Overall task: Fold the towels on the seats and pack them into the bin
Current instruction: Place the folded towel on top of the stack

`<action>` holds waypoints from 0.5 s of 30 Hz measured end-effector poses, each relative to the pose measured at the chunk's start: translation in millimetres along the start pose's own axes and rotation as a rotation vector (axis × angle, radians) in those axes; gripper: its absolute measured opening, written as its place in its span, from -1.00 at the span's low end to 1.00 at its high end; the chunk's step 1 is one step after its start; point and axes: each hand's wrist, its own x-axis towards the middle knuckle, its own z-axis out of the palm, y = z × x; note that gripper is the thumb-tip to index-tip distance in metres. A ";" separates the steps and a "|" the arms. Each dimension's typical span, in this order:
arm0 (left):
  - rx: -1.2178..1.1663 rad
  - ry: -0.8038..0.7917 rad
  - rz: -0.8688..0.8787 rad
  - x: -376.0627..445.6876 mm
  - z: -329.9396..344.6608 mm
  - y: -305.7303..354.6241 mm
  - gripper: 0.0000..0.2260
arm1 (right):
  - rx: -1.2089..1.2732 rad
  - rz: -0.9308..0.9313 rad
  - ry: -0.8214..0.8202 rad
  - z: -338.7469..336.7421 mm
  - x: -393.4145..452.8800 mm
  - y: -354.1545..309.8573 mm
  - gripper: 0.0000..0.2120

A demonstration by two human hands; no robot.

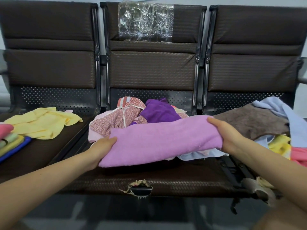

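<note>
A folded pink-lilac towel (159,140) is held flat over the middle seat (166,181). My left hand (103,146) grips its left end, thumb on top and fingers underneath. My right hand (227,135) grips its right end the same way. Behind it lie a red-patterned cloth (123,117) and a dark purple towel (159,110). A loose yellow towel (43,122) lies on the left seat. At the far left edge a blue bin (18,148) holds several folded towels.
The right seat carries a heap: a brown towel (252,122), a light blue towel (282,112), yellow and pink cloths (282,145). A light blue cloth (196,155) lies under the held towel. The middle seat's front edge is torn (139,188).
</note>
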 end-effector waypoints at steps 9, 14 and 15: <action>-0.225 -0.019 -0.190 -1.6 -14.7 -0.3 -0.79 | 0.076 -0.112 -0.111 63.2 -17.7 -19.4 -0.79; -0.361 -0.037 -0.115 -0.2 -16.0 16.8 -0.75 | -0.213 -0.176 -0.357 135.6 -24.1 4.0 -0.83; -0.383 -0.100 -0.127 -3.1 -13.3 19.5 -0.71 | -0.258 -0.114 -0.473 147.3 -26.5 10.4 -0.83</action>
